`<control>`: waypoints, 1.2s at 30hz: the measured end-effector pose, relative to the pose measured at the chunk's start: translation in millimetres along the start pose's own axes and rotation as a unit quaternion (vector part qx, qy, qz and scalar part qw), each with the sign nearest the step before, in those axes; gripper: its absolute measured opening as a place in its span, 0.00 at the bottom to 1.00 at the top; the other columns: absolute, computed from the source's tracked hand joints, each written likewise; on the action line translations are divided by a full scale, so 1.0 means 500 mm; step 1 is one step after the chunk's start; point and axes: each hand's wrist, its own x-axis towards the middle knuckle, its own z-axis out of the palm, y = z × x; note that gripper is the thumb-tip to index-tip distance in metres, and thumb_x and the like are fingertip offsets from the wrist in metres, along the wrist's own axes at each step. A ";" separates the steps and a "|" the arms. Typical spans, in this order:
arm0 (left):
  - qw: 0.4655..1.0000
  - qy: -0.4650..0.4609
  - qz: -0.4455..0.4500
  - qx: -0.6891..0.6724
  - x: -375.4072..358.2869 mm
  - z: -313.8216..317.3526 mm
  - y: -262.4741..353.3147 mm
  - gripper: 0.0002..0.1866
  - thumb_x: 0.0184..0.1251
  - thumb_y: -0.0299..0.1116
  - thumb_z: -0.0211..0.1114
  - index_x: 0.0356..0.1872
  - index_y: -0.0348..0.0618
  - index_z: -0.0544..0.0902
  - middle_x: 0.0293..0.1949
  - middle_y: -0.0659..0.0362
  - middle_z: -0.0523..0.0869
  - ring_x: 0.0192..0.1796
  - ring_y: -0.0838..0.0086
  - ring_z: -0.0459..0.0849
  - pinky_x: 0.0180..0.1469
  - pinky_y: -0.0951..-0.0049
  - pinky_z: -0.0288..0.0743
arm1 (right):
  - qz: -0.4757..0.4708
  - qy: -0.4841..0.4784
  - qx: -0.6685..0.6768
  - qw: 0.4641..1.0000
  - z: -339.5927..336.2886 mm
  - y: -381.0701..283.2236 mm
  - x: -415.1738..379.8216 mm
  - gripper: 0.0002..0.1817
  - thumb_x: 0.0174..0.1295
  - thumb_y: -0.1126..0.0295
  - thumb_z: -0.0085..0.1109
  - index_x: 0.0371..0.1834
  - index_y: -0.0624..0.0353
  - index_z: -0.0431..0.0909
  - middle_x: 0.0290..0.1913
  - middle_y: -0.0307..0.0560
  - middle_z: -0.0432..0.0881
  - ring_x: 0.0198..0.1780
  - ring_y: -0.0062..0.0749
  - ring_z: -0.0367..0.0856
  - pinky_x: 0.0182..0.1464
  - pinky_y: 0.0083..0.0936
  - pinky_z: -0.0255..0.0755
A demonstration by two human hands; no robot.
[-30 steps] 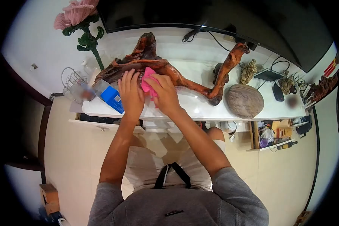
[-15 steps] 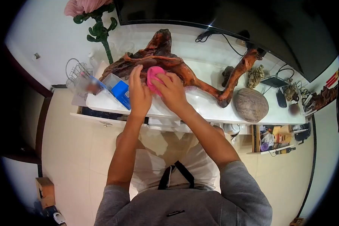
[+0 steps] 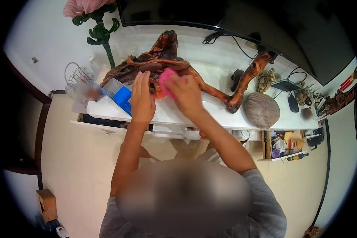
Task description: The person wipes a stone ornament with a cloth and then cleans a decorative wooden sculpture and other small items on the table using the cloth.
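Note:
A large, glossy reddish-brown driftwood piece (image 3: 166,47) lies along the white cabinet top (image 3: 210,104). My right hand (image 3: 184,95) holds a pink cloth (image 3: 168,81) against the wood's front side, its fingers bent over the cloth. To its left, my left hand (image 3: 142,97) rests at the wood's lower edge with fingers extended and nothing held. A blue and clear box (image 3: 122,97) stands just left of my left hand.
A round striped stone (image 3: 262,110) sits right of the wood. Behind hangs a dark television (image 3: 226,16). An artificial flower (image 3: 105,35) and wire basket (image 3: 77,77) stand left. Open drawers (image 3: 103,121) jut from the cabinet's front, one at right holding assorted items.
My right hand and the pink cloth have shifted slightly to the right over the wood. My left hand is a little lower and farther left, apart from the cloth. The whole view has shifted slightly.

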 end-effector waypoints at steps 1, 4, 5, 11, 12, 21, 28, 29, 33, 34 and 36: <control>1.000 -0.002 0.001 0.005 0.001 0.000 0.000 0.39 0.52 0.11 0.56 0.71 0.36 0.65 0.70 0.45 0.69 0.76 0.49 0.62 0.77 0.55 0.56 | 0.049 -0.026 -0.050 0.997 -0.018 0.025 -0.008 0.21 0.52 0.72 0.62 0.52 0.52 0.82 0.58 0.43 0.81 0.50 0.46 0.76 0.51 0.38 0.73; 1.000 0.000 -0.017 -0.001 0.003 0.004 0.003 0.40 0.53 0.10 0.54 0.73 0.39 0.64 0.72 0.43 0.67 0.76 0.48 0.62 0.77 0.55 0.55 | 0.063 -0.013 0.002 0.998 -0.041 0.052 -0.007 0.22 0.51 0.72 0.62 0.53 0.51 0.83 0.57 0.42 0.81 0.51 0.45 0.76 0.52 0.39 0.73; 1.000 0.001 -0.028 -0.006 0.003 0.008 0.004 0.41 0.53 0.09 0.52 0.74 0.40 0.63 0.73 0.41 0.65 0.76 0.47 0.62 0.77 0.55 0.55 | -0.022 0.044 -0.016 0.999 -0.028 0.033 -0.003 0.22 0.51 0.73 0.62 0.53 0.52 0.83 0.56 0.41 0.81 0.51 0.44 0.76 0.52 0.39 0.74; 0.999 0.031 0.003 -0.008 -0.004 0.008 -0.011 0.40 0.54 0.10 0.52 0.73 0.38 0.64 0.72 0.40 0.67 0.75 0.46 0.65 0.76 0.54 0.58 | -0.056 0.009 0.092 0.994 0.031 -0.031 0.031 0.22 0.50 0.75 0.62 0.52 0.52 0.82 0.56 0.39 0.81 0.51 0.43 0.76 0.52 0.35 0.75; 1.000 0.029 -0.001 -0.008 -0.003 0.008 -0.010 0.39 0.54 0.10 0.52 0.73 0.37 0.65 0.72 0.40 0.67 0.75 0.46 0.65 0.76 0.54 0.58 | -0.044 0.016 0.074 0.996 0.022 -0.013 0.024 0.22 0.49 0.75 0.62 0.52 0.52 0.82 0.56 0.39 0.81 0.51 0.43 0.76 0.52 0.35 0.75; 0.994 0.056 0.008 0.097 -0.008 0.053 0.000 0.31 0.53 0.19 0.62 0.64 0.41 0.75 0.70 0.47 0.68 0.76 0.45 0.61 0.75 0.49 0.58 | 0.071 0.065 0.074 0.993 -0.002 0.049 -0.026 0.29 0.41 0.80 0.68 0.53 0.54 0.81 0.56 0.42 0.80 0.51 0.47 0.75 0.55 0.39 0.72; 0.995 0.044 0.020 0.087 -0.008 0.038 0.005 0.32 0.53 0.19 0.62 0.65 0.42 0.74 0.70 0.47 0.68 0.76 0.46 0.62 0.74 0.49 0.58 | 0.015 0.100 0.039 0.994 0.052 0.013 -0.089 0.26 0.40 0.77 0.69 0.49 0.55 0.82 0.55 0.43 0.79 0.53 0.47 0.75 0.54 0.41 0.71; 0.995 0.045 0.022 0.087 -0.008 0.038 0.005 0.32 0.54 0.19 0.62 0.65 0.42 0.74 0.70 0.47 0.68 0.76 0.46 0.62 0.74 0.49 0.58 | 0.010 0.087 0.022 0.996 0.046 0.030 -0.111 0.25 0.40 0.76 0.69 0.48 0.55 0.83 0.55 0.43 0.79 0.53 0.47 0.75 0.53 0.41 0.71; 0.994 0.052 0.020 0.089 -0.009 0.046 0.002 0.32 0.54 0.19 0.62 0.65 0.42 0.74 0.70 0.47 0.68 0.76 0.45 0.61 0.74 0.49 0.58 | 0.019 0.087 0.025 0.996 -0.007 0.038 -0.095 0.21 0.43 0.75 0.66 0.46 0.56 0.83 0.53 0.44 0.80 0.53 0.47 0.75 0.53 0.41 0.71; 0.995 0.049 0.012 0.092 -0.010 0.047 0.004 0.32 0.54 0.19 0.62 0.65 0.41 0.74 0.70 0.46 0.68 0.76 0.45 0.61 0.75 0.49 0.57 | 0.025 0.103 0.033 0.994 -0.021 0.031 -0.079 0.21 0.44 0.75 0.65 0.46 0.56 0.83 0.53 0.45 0.80 0.53 0.47 0.75 0.53 0.40 0.71; 0.994 0.041 0.000 0.097 -0.008 0.048 0.007 0.31 0.53 0.19 0.62 0.64 0.41 0.74 0.69 0.45 0.68 0.76 0.45 0.61 0.75 0.49 0.57 | -0.002 0.105 0.067 0.992 -0.019 0.005 -0.042 0.21 0.44 0.75 0.67 0.47 0.55 0.83 0.55 0.45 0.79 0.54 0.47 0.75 0.54 0.41 0.71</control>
